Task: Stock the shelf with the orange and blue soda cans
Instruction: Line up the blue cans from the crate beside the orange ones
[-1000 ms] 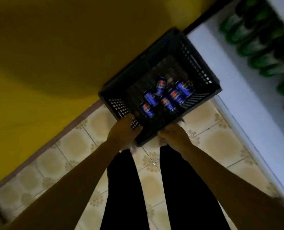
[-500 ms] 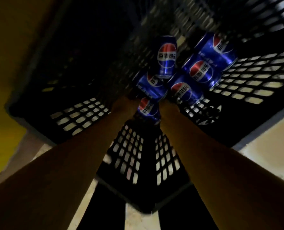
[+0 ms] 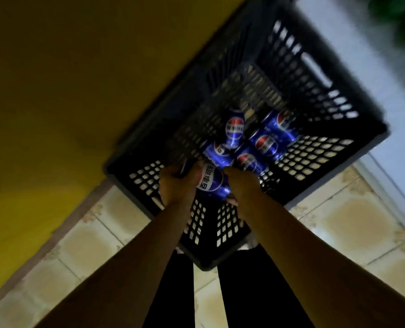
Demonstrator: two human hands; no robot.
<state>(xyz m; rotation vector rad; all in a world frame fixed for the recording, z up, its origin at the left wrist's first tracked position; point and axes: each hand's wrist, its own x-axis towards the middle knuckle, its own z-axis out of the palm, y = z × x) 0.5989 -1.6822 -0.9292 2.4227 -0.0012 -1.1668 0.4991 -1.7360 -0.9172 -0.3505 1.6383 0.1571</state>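
Both hands are reaching down into a black slatted crate (image 3: 324,74) standing on the tiled floor (image 3: 353,223). The left hand (image 3: 179,183) and the right hand (image 3: 241,183) are closing on one blue soda can (image 3: 210,179) from opposite sides; the left grip is curling round its left flank, while the right is pressing against its right side, fingers hidden below. The can is lying between the two grips at the crate's near corner, its long axis running roughly up and away from the camera, printed side upward. Four more blue cans (image 3: 265,145) are lying on their sides just beyond it, toward the crate's middle. No orange cans are showing. The white shelf edge (image 3: 376,74) is lying beyond the crate, to the right, so judging from this, the right hand is the nearer one for carrying.
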